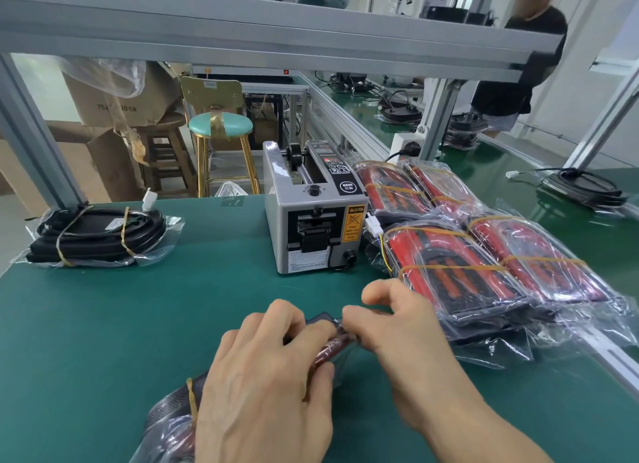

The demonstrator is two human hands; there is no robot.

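The left hand (pixel 266 376) lies palm down over the bagged pack (pixel 330 351), fingers and thumb curled round it, low on the green mat (pixel 138 324) in front of the dispenser (pixel 311 220). The right hand (pixel 397 328) comes in from the right, wrist angled inward. Its fingertips pinch the pack's far end close against the left hand, and one finger is lifted clear.

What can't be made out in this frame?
Head view only:
1. Bagged part: mostly covered by the left hand and right hand; its lower end is cut off by the bottom edge.
2. Caution label on the tape dispenser: fine print too small to read.
3. Cardboard box print: middle characters hidden by a brown strip.
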